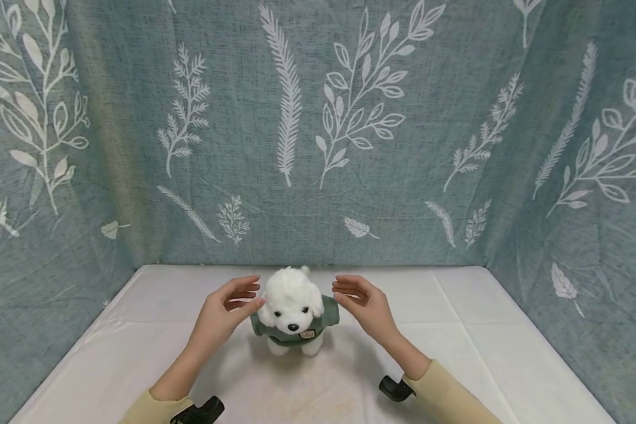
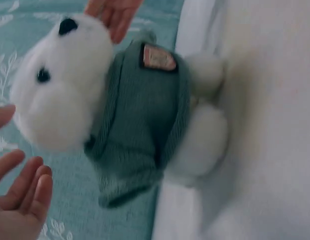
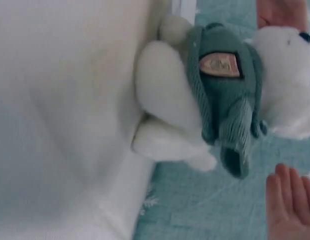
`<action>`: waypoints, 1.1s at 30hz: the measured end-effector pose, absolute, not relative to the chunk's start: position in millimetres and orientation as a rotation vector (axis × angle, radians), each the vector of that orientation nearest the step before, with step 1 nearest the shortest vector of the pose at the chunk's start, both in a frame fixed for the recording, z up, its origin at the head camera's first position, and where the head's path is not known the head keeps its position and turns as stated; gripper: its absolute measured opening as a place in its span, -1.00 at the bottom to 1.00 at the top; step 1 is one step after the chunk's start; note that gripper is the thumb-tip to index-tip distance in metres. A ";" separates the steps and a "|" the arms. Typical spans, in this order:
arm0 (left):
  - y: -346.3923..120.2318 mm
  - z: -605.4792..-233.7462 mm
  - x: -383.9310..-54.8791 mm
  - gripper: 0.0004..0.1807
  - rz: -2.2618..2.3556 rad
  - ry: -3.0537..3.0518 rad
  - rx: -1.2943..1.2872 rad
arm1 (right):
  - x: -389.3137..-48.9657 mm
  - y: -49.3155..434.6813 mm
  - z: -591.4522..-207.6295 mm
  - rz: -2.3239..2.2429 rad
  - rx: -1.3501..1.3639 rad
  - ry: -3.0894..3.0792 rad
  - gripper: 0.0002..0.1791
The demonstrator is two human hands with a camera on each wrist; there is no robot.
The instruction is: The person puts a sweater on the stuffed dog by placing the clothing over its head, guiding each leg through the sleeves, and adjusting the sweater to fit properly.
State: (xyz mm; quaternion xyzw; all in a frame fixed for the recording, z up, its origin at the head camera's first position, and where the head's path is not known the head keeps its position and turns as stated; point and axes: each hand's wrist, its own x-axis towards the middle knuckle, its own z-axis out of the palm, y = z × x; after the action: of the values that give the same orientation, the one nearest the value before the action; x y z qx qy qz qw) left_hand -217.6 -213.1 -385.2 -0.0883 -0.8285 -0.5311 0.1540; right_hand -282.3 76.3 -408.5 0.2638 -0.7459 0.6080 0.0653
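Note:
A white plush dog (image 1: pixel 291 303) in a green knitted sweater stands upright on the white-covered table, its face toward me. The sweater carries a small patch (image 2: pixel 159 58) on the chest, and its sleeves stick out at the sides. My left hand (image 1: pixel 232 303) is beside the dog's head on the left, fingers gently bent and thumb tip right at the ear. On the other side my right hand (image 1: pixel 364 301) hovers by the sweater's sleeve (image 1: pixel 331 311), its fingers relaxed. Both palms face the dog, and neither hand grips it.
A white cloth (image 1: pixel 429 330) with fold lines covers the table. Blue-green curtains (image 1: pixel 307 224) with white leaf prints hang behind it and along both sides. Black wrist devices (image 1: pixel 396 388) sit at the cuffs of the beige sleeves (image 1: pixel 450 396).

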 end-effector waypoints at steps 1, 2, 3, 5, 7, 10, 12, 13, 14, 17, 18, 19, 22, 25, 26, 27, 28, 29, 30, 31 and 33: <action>-209.8 -384.4 -216.6 -0.46 -1.537 -2.360 -0.283 | -279.7 74.2 -408.2 1.860 0.874 -2.235 -0.56; -206.6 -384.0 -215.8 -0.43 -1.545 -2.348 -0.309 | -276.6 71.8 -407.6 1.880 0.944 -2.230 -0.51; -203.3 -384.0 -215.1 -0.40 -1.545 -2.339 -0.328 | -273.0 69.1 -405.9 1.887 1.007 -2.237 -0.47; -196.9 -385.2 -214.6 -0.36 -1.527 -2.329 -0.349 | -270.8 64.8 -407.9 1.886 1.098 -2.256 -0.40; -191.6 -387.9 -215.0 -0.34 -1.498 -2.320 -0.354 | -269.5 60.8 -409.9 1.889 1.117 -2.286 -0.38; -185.3 -390.0 -215.9 -0.33 -1.490 -2.316 -0.338 | -274.5 57.8 -419.5 1.937 1.095 -2.275 -0.38; -182.4 -389.7 -216.7 -0.32 -1.511 -2.314 -0.322 | -275.7 56.8 -423.1 1.972 1.060 -2.239 -0.39; -181.3 -389.1 -217.1 -0.32 -1.529 -2.313 -0.312 | -275.3 56.5 -423.7 1.981 1.056 -2.213 -0.39; -180.7 -388.1 -217.3 -0.32 -1.553 -2.312 -0.301 | -277.0 56.1 -426.7 1.991 1.055 -2.187 -0.40; -180.4 -386.4 -218.9 -0.34 -1.643 -2.300 -0.273 | -274.4 54.8 -426.0 1.984 1.052 -2.127 -0.42; -180.7 -385.9 -219.6 -0.34 -1.680 -2.296 -0.258 | -273.0 54.3 -424.7 1.978 1.043 -2.121 -0.43; -180.3 -385.0 -220.6 -0.34 -1.723 -2.293 -0.247 | -271.8 54.4 -423.3 1.968 1.032 -2.118 -0.43; -178.7 -382.3 -224.4 -0.36 -1.861 -2.286 -0.196 | -267.3 55.5 -417.7 1.918 0.974 -2.127 -0.45; -176.5 -380.1 -229.7 -0.38 -2.023 -2.267 -0.148 | -261.1 57.2 -409.9 1.867 0.904 -2.144 -0.47; -175.8 -380.0 -231.9 -0.38 -2.089 -2.252 -0.127 | -258.6 57.6 -406.3 1.846 0.876 -2.155 -0.47; -175.2 -379.9 -234.1 -0.38 -2.155 -2.236 -0.112 | -256.2 58.1 -402.6 1.824 0.850 -2.169 -0.48; -174.6 -380.1 -236.3 -0.38 -2.223 -2.218 -0.099 | -254.0 58.8 -398.9 1.799 0.822 -2.187 -0.49; -174.2 -380.5 -238.5 -0.38 -2.288 -2.203 -0.087 | -251.9 59.5 -395.2 1.769 0.799 -2.207 -0.50; -173.8 -381.3 -240.7 -0.38 -2.347 -2.184 -0.075 | -250.4 60.2 -391.6 1.736 0.779 -2.228 -0.50; -173.5 -381.9 -242.5 -0.38 -2.391 -2.173 -0.069 | -249.5 61.1 -388.8 1.702 0.768 -2.247 -0.51; -172.8 -383.3 -245.7 -0.38 -2.426 -2.169 -0.066 | -249.0 62.9 -384.7 1.639 0.758 -2.278 -0.52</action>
State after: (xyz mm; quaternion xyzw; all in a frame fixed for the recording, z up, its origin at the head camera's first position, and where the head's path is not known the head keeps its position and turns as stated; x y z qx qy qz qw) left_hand -245.7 -172.8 -383.3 -0.0203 -0.6652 -0.7443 -0.0566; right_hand -249.0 62.9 -384.7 0.2588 -0.7784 0.5598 0.1170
